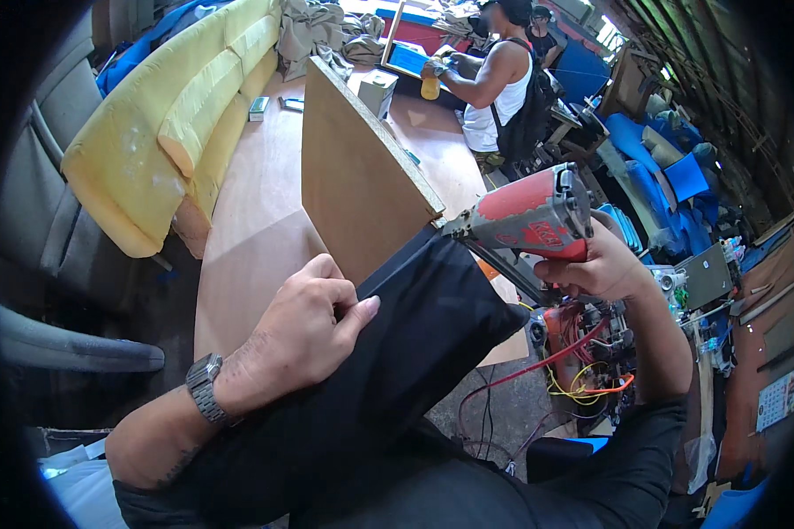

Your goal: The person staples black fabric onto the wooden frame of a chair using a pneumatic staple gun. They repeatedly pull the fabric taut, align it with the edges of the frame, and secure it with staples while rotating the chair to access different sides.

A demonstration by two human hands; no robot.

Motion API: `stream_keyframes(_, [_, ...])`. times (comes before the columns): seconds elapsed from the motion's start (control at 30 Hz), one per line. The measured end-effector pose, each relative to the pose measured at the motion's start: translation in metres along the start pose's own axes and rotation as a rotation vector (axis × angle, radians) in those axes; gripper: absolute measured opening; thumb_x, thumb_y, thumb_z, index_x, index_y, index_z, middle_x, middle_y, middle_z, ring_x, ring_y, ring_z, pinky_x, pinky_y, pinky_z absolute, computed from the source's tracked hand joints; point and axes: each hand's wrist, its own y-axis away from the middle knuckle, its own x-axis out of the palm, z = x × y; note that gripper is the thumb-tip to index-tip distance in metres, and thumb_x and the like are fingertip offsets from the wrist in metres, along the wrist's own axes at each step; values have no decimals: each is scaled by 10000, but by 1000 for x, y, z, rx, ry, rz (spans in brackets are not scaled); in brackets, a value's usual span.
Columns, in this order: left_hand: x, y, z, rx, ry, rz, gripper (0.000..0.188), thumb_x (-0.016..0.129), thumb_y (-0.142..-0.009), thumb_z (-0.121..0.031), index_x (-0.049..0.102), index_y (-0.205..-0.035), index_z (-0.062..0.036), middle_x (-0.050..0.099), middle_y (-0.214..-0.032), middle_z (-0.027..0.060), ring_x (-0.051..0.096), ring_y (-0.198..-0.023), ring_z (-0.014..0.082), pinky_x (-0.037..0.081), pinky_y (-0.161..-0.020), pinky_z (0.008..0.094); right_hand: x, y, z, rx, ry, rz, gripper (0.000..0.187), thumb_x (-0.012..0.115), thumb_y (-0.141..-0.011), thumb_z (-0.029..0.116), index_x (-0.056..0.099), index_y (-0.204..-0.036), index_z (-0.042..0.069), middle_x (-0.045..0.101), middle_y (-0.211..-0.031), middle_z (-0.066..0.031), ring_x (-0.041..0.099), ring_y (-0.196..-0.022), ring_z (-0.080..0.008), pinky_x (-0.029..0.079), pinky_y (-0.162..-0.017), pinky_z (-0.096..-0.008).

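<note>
Right now 2 hands on 1 job: left hand (304,322) w/ fingers curled, pinching black fabric (415,335) against the edge of 1 upright wooden board (357,167). Right hand (604,264) fully wrapped round grip of 1 red pneumatic staple gun (529,216), nose touching board's lower corner. Board stands on wooden worktable (251,229); 1 yellow foam cushion (176,115) at table's left, 1 person (498,75) at far end

- Board (357,167): matt brown wood panel, smooth face, pale rough-cut edge.
- Fabric (415,344): black cloth, matt, fine weave, drawn smooth.
- Staple gun (529,219): red painted metal body, paint worn and scuffed; grey bare-metal nose.
- Worktop (247,229): light plywood, smooth, low sheen.
- Cushion (163,123): yellow foam, matt, porous, stained.
- Wristwatch (205,386): brushed metal band.
</note>
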Motion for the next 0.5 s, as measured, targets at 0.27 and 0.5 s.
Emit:
stream_keyframes(0.27, [1, -3, -4, -59, -60, 10, 308, 594, -856, -173, 554, -657, 58, 456, -733, 162, 472, -652, 278, 397, -625, 375, 3, -12, 8, 78, 1, 9, 326, 718, -744, 127, 582, -1029, 45, 585, -696, -3, 538, -523, -71, 428, -465, -215])
stream_keyframes(0.5, [1, -3, 1, -79, -44, 20, 316, 595, -846, -180, 531, -635, 46, 462, -731, 163, 482, -673, 280, 393, -627, 383, 6, -20, 23, 52, 81, 120, 342, 716, -742, 132, 582, -1046, 49, 580, -703, 7, 522, -525, -71, 427, -474, -229])
